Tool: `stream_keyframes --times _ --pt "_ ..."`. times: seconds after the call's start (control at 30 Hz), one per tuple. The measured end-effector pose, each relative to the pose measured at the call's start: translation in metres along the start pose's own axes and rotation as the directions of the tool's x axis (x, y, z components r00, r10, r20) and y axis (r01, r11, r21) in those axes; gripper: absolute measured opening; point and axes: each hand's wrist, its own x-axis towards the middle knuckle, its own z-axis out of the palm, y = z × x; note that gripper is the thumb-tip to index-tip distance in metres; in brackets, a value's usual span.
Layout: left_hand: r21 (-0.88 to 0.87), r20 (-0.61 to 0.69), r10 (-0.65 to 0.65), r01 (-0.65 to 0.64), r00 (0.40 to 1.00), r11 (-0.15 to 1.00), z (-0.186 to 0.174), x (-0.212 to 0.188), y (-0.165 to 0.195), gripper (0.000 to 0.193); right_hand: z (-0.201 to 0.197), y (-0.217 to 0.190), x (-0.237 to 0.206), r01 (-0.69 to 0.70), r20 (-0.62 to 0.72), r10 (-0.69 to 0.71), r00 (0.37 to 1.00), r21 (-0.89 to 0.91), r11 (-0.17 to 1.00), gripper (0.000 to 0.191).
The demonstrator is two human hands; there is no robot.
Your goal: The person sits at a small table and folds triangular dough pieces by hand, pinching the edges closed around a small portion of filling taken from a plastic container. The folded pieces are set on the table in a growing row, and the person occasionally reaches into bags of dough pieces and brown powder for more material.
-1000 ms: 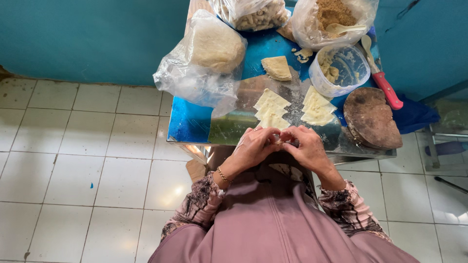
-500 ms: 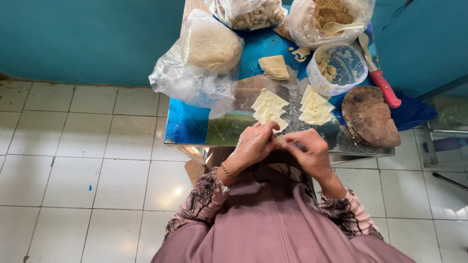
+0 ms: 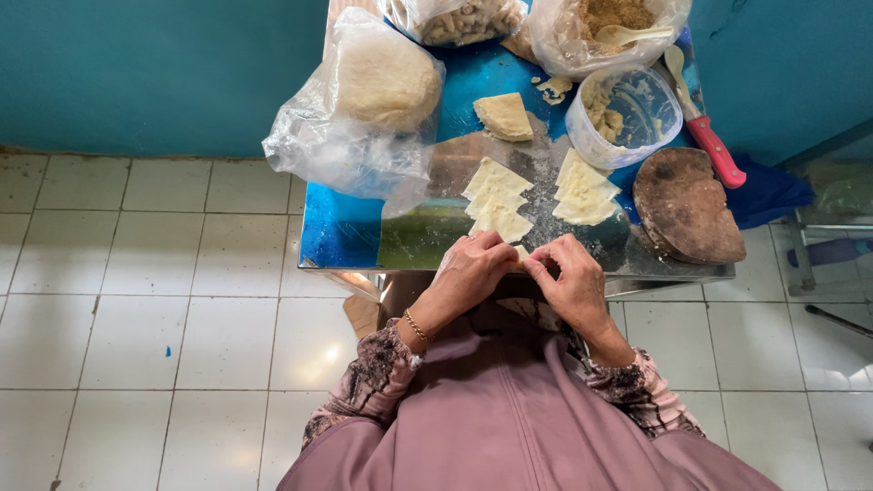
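From my seat, I see the left hand (image 3: 473, 268) and the right hand (image 3: 568, 277) brought together at the near edge of the small blue-topped table (image 3: 341, 232), fingertips pinched around a small pale piece of dough (image 3: 521, 252) that peeks out between them. Both hands are closed on it, though most of the piece is hidden by the fingers.

As to progress, I judge the work to be in its middle. 2 stacks of cut pale dough sheets wait just beyond the hands: the left stack of flat wedges (image 3: 496, 195) and the right stack of flat wedges (image 3: 582, 186). A large round lump of dough in a clear plastic bag (image 3: 382, 82) sits uncut, and a smaller slab of dough (image 3: 505, 116) lies beside it. A clear plastic tub with some filling (image 3: 627, 114) stands far right of centre, and a bag of finished twisted pieces (image 3: 459, 18) sits at the far edge.

Room is tight. The tabletop is crowded, with a dark round wooden board (image 3: 687, 205) reaching the right edge and a red-handled knife (image 3: 705, 136) lying just beyond it. The hands work right at the near rim, over the lap; the white tiled floor (image 3: 136, 318) opens to the left.
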Motion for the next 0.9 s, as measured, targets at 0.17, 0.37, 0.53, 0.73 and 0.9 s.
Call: stream_keyframes --times 0.17,0.37,0.53,0.73,0.9 --pt "0.003 0.003 -0.039 0.039 0.999 0.999 -0.002 0.006 0.003 0.007 0.001 -0.004 -0.002 0.254 -0.108 -0.256 0.961 -0.03 0.967 0.018" --pt "-0.013 -0.122 -0.11 0.109 0.986 0.994 -0.004 -0.001 0.018 0.004 -0.004 -0.002 0.003 0.302 -0.064 -0.306 0.95 -0.067 0.951 0.013" --pt "0.062 -0.12 0.058 -0.05 0.991 0.997 -0.009 -0.007 0.017 0.01 -0.003 0.0 0.012 0.209 -0.01 -0.21 0.978 -0.049 0.977 0.008" --pt "0.064 -0.17 0.03 -0.02 0.985 0.998 -0.009 -0.007 0.009 0.003 0.002 -0.006 0.009 0.313 -0.126 -0.325 0.937 -0.106 0.944 0.01" --pt "0.037 -0.147 0.025 -0.02 0.989 0.999 -0.007 -0.005 0.007 0.013 -0.001 -0.008 0.017 0.377 -0.07 -0.397 0.915 -0.2 0.904 0.012"
